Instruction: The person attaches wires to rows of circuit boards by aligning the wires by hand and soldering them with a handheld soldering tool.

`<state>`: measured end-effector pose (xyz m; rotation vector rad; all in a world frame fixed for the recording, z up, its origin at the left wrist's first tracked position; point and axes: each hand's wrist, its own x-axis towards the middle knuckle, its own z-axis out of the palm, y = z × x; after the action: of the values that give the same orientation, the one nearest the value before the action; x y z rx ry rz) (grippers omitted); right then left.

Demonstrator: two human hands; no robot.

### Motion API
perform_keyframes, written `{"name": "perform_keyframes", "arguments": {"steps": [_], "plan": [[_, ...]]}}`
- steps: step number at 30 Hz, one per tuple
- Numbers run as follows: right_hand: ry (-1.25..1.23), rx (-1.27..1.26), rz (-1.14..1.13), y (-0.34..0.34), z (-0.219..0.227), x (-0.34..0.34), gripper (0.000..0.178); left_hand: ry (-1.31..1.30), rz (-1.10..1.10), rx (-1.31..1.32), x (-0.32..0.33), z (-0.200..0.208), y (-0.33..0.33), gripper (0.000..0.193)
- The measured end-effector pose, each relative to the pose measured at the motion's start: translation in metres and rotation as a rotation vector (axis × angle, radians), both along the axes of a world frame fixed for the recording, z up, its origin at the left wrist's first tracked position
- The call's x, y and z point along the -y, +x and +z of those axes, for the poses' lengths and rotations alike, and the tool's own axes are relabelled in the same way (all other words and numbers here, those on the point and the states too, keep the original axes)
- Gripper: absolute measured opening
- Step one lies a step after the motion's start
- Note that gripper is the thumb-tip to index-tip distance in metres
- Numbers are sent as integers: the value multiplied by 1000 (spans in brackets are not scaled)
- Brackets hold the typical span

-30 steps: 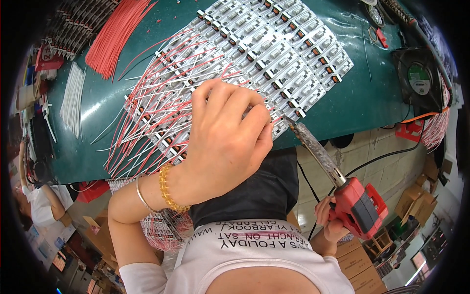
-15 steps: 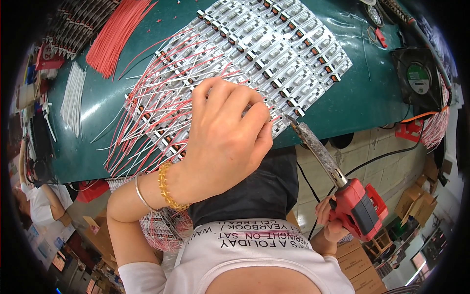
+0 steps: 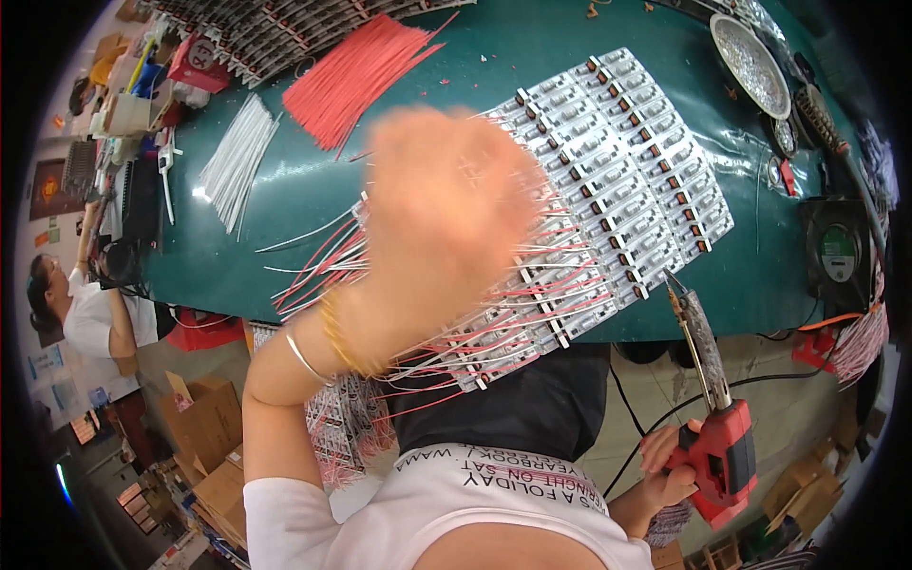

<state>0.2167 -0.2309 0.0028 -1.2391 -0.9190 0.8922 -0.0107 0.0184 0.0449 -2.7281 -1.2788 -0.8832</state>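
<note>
Over the wired side of a sheet of small clear-and-silver modules, my left hand is smeared by motion. Its fingers cannot be made out, nor whether they hold anything. My right hand grips a red-and-black soldering gun by its handle. The gun's long barrel points up, with the tip at or just off the sheet's near right edge. Red and white wires stick out from the modules at the left and near side. Part of the sheet lies hidden behind my left hand.
Red wires and white wires lie bundled on the green table. At far right are a metal dish and a black fan. More modules are stacked at the back. Another person is at the left.
My left hand has moved left and farther from the soldering gun tip, and is now blurred. The whole view has shifted, so the table things appear farther right and lower. My right hand still holds the gun.
</note>
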Motion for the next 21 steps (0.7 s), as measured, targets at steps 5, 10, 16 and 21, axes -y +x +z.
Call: {"name": "perform_keyframes", "arguments": {"steps": [5, 10, 16, 21], "plan": [[19, -64, 36, 0, -7, -10, 66, 257, 319, -358, -104, -33, -69, 14], [25, -34, 35, -4, -7, -11, 65, 299, 193, -300, -148, -47, -53, 12], [30, -20, 4, -8, -5, -8, 62, 185, 195, -779, -185, -35, -26, 9], [-6, -45, -39, -7, -4, -7, 64, 50, 142, -382, -150, -14, 0, 6]]}}
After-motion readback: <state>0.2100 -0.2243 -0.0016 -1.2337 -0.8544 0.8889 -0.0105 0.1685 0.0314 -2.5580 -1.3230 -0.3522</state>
